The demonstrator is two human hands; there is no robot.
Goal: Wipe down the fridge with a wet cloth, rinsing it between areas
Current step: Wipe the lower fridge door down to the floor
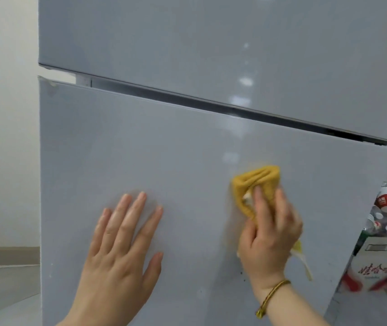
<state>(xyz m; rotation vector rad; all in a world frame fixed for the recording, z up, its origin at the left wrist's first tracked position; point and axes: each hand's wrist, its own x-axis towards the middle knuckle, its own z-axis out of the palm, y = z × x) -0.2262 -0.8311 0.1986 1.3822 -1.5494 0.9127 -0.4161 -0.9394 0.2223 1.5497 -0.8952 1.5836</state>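
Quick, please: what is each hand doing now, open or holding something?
Left hand: open, flat on lower fridge door.
Right hand: closed on yellow cloth.

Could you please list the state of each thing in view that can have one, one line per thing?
Upper fridge door: shut.
Lower fridge door: shut, a few dark specks near the bottom.
Yellow cloth: bunched up, pressed against the lower door.
Right hand: gripping the cloth.
Left hand: open, flat on the lower door.
Plastic bottle: capped, lying tilted in a pile beside the fridge.
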